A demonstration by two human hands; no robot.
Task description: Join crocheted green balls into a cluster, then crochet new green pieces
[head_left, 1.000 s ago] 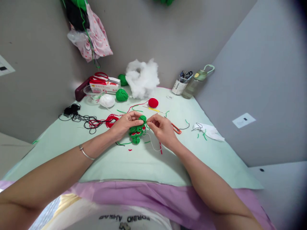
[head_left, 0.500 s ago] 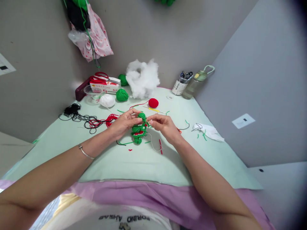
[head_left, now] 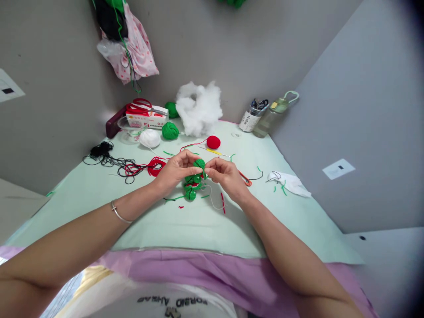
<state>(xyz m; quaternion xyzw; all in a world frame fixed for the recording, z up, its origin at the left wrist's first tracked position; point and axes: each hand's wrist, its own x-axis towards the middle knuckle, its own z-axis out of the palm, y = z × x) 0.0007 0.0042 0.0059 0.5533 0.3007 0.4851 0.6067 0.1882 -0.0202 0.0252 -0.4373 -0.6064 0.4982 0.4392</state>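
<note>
Green crocheted piece (head_left: 192, 179), red and white trim, mid-table between both hands. Left hand (head_left: 174, 173): fingers clamped on its top ball. Right hand (head_left: 225, 176): thumb and forefinger pinched on its right edge; exact bit gripped too small to tell. Pale strand loops out below right hand, near red strip (head_left: 223, 203) lying on table (head_left: 165, 234). Beyond hands: hook with yellow grip (head_left: 213, 151), red yarn ball (head_left: 213, 142) just behind it. Orange-handled tool (head_left: 245, 179) partly behind right hand. Left of left hand: red yarn coil (head_left: 156, 167), then black yarn tangle (head_left: 101, 150). Farther back: white yarn ball (head_left: 150, 138), green yarn ball (head_left: 170, 130), fluffy white stuffing (head_left: 198, 110), red-handled scissors (head_left: 142, 106) on a box. Back right: pen cup (head_left: 249, 121) beside bottle (head_left: 265, 121). Far right: white scrap (head_left: 293, 184) with thread bits on it.
</note>
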